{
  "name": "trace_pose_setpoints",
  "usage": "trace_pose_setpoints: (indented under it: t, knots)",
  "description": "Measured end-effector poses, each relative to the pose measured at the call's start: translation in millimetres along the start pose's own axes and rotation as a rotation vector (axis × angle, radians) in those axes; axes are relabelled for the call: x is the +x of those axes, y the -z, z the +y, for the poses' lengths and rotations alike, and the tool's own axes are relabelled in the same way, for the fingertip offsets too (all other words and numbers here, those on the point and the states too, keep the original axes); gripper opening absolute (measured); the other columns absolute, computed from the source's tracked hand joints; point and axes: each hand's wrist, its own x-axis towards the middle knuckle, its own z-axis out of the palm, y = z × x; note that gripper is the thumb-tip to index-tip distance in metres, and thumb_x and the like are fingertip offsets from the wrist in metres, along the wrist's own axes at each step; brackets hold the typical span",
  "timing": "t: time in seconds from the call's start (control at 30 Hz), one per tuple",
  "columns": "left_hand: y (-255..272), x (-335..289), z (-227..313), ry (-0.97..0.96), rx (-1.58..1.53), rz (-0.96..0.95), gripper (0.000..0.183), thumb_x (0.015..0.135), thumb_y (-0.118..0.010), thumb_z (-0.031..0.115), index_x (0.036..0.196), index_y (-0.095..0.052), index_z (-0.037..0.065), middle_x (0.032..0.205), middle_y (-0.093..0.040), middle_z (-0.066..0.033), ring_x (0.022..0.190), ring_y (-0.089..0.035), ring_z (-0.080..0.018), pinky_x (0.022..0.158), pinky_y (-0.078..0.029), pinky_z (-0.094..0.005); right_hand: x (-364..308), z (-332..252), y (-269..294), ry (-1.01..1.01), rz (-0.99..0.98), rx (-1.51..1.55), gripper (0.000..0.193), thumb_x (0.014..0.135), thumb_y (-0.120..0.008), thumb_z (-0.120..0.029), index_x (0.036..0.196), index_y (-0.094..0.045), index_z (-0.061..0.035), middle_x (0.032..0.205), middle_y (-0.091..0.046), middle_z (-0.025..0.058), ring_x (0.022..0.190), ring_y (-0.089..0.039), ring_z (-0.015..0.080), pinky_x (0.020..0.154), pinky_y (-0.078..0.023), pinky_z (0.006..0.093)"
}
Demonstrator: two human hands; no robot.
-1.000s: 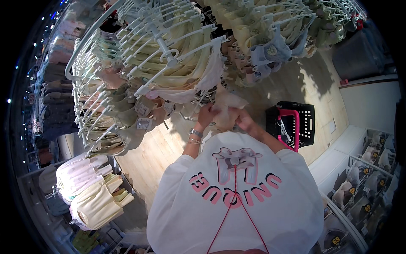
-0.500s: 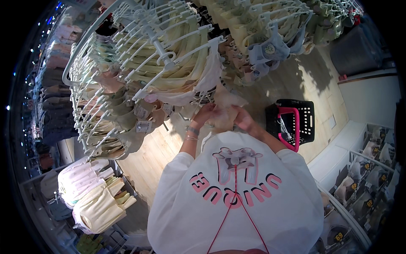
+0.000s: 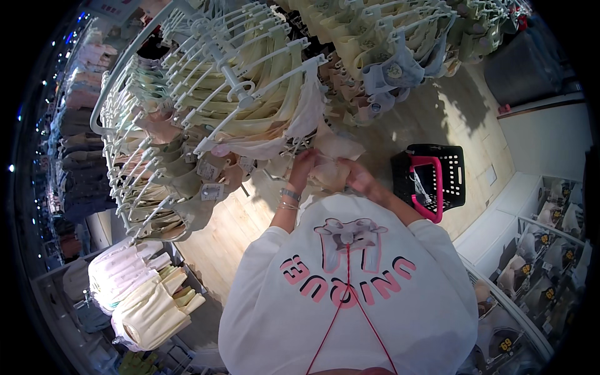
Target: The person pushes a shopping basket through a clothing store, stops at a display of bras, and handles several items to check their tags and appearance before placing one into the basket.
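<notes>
A pale peach bra (image 3: 338, 147) is stretched between my two hands in front of my chest, one cup above the other. My left hand (image 3: 304, 166) grips its left edge, with the fingers closed on the cloth. On the opposite side my right hand (image 3: 359, 177) pinches the fabric near the lower cup. Some of the fingertips are hidden by the cloth. Just beyond my left hand, a white hanger (image 3: 279, 170) shows beside the rack. A pale pink bra (image 3: 265, 149) hangs at the near end of the rack's row.
A white rack (image 3: 234, 78) full of bras on hangers fills the upper left. More bras (image 3: 390, 72) hang at the top right. A black basket (image 3: 460, 178) with a pink handle stands on the floor to my right. Folded cream garments (image 3: 153, 312) lie at lower left.
The lower cup of the bra has opened out and shows more roundly between my hands. My left hand has shifted slightly; the right has hardly moved. The view has tilted a little.
</notes>
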Motion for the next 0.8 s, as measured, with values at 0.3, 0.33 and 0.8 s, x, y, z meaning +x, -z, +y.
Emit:
trace_pose_setpoints:
  t: [0.3,0.33,0.8]
  knots:
    - [12,28,-6,-0.104,0.528,0.138,0.024,0.076,-0.066,0.02,0.068,-0.061,-0.002,0.057,-0.057,-0.0049,0.05,-0.054,-0.0116,0.047,-0.043,-0.0272,0,9,0,0.005,0.083,-0.227,0.038,0.088,-0.054,-0.026,0.116,-0.051,-0.0008,0.113,-0.057,0.0066,0.102,-0.057,0.0176,0.088,-0.046,0.0331]
    - [12,31,-8,-0.148,0.623,0.177,0.026,0.075,-0.067,0.021,0.065,-0.061,-0.003,0.053,-0.056,-0.0066,0.046,-0.054,-0.0124,0.044,-0.042,-0.0281,-5,8,-4,0.023,0.036,-0.206,0.038,0.088,-0.055,-0.026,0.117,-0.051,-0.0009,0.114,-0.057,0.0063,0.102,-0.057,0.0174,0.089,-0.045,0.0331]
    - [-1,22,5,-0.07,0.223,-0.144,0.019,0.085,-0.054,0.016,0.091,-0.06,-0.001,0.08,-0.058,-0.0011,0.071,-0.053,-0.007,0.06,-0.041,-0.0228,-4,9,0,0.036,0.108,-0.247,0.044,0.091,-0.048,-0.039,0.118,-0.051,-0.0035,0.11,-0.058,0.0072,0.099,-0.057,0.0172,0.087,-0.044,0.0331]
